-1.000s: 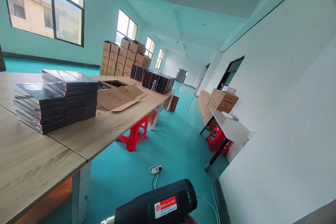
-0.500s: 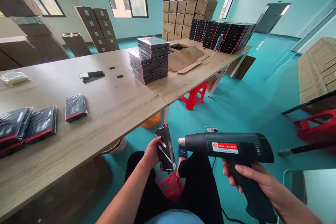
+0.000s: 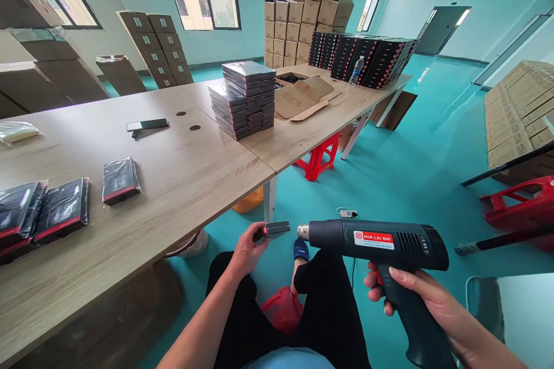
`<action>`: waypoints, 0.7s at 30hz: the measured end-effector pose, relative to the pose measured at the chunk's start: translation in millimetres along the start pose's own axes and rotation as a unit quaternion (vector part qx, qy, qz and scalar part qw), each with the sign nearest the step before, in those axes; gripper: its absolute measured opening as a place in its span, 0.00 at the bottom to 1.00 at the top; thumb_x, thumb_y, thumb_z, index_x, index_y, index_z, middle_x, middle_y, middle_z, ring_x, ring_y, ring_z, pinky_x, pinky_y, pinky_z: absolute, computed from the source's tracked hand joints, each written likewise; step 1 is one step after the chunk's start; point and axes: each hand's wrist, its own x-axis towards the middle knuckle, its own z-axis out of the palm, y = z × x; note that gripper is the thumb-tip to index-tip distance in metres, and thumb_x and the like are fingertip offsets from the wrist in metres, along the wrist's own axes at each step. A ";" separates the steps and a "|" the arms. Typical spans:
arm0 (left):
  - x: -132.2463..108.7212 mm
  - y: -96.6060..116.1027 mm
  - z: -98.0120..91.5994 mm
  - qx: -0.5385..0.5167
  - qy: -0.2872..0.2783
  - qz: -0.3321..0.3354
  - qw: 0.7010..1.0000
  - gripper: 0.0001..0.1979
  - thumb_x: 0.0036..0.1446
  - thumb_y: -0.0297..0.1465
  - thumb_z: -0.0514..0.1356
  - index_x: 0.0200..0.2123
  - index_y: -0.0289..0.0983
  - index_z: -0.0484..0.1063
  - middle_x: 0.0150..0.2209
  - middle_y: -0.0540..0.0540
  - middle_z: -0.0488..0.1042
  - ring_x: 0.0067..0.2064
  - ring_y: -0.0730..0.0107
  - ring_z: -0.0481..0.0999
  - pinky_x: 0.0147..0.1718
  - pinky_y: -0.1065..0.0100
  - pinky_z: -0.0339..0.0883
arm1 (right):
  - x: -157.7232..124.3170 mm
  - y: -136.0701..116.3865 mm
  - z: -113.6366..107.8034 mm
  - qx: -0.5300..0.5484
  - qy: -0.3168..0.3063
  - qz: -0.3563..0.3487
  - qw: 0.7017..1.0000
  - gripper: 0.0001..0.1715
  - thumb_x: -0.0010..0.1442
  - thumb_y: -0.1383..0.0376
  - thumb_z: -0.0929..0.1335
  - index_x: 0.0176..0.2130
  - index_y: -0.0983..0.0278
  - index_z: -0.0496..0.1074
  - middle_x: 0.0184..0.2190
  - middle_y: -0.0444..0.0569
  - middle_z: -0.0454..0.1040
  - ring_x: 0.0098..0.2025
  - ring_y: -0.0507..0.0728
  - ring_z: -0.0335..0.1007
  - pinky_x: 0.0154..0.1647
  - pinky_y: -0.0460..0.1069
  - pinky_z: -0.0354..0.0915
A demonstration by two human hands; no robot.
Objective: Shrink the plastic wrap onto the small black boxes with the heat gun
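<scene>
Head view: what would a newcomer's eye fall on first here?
Likely the black HUA LAI SHI heat gun at lower right, gripped in the right hand, its metal nozzle facing the slim black box in the left hand. Next, probably the stack of glossy dark boxes on the wooden table, and the tall pile of brown cardboard cartons beyond it.

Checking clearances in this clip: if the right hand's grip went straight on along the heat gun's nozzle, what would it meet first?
Probably the black box in the left hand's grip: it sits ahead of the nozzle, with a gap visible, though depth is unclear.
</scene>
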 end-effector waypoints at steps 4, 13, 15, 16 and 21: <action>-0.7 -4.1 1.7 0.041 0.005 0.043 0.998 0.13 0.57 0.29 0.59 0.46 0.40 0.73 0.40 0.46 0.75 0.41 0.64 0.75 0.44 0.63 0.69 | -3.5 -12.4 -2.5 -0.051 0.022 -0.004 0.998 0.25 0.57 0.50 0.72 0.47 0.65 0.76 0.38 0.56 0.80 0.37 0.61 0.76 0.31 0.51 0.70; -3.9 -4.9 0.7 0.068 -0.011 0.053 0.996 0.12 0.59 0.29 0.58 0.47 0.41 0.73 0.46 0.44 0.74 0.45 0.62 0.74 0.46 0.62 0.69 | 6.2 -26.5 0.0 -0.111 -0.017 -0.010 0.994 0.22 0.58 0.52 0.71 0.45 0.64 0.76 0.37 0.53 0.79 0.34 0.57 0.74 0.31 0.50 0.68; -4.6 -6.4 -1.5 0.069 -0.006 0.053 0.996 0.12 0.59 0.29 0.58 0.47 0.41 0.73 0.45 0.44 0.74 0.45 0.63 0.74 0.46 0.62 0.69 | 8.7 -27.2 0.4 -0.117 -0.022 -0.006 0.993 0.21 0.58 0.52 0.71 0.44 0.65 0.76 0.37 0.53 0.79 0.33 0.57 0.74 0.31 0.50 0.68; -4.9 -7.1 -2.6 0.071 -0.004 0.051 0.996 0.12 0.59 0.30 0.58 0.47 0.41 0.73 0.45 0.44 0.74 0.45 0.62 0.74 0.46 0.62 0.69 | 9.5 -27.5 1.1 -0.119 -0.024 -0.004 0.993 0.21 0.58 0.52 0.71 0.44 0.65 0.76 0.36 0.53 0.79 0.33 0.57 0.74 0.30 0.50 0.68; -6.6 -8.0 -5.4 0.075 0.006 0.041 0.996 0.12 0.59 0.30 0.58 0.46 0.41 0.73 0.44 0.44 0.74 0.44 0.62 0.74 0.46 0.62 0.69 | 10.7 -28.1 6.3 -0.116 -0.026 -0.004 0.993 0.22 0.58 0.52 0.72 0.46 0.64 0.75 0.36 0.52 0.79 0.34 0.57 0.74 0.32 0.50 0.68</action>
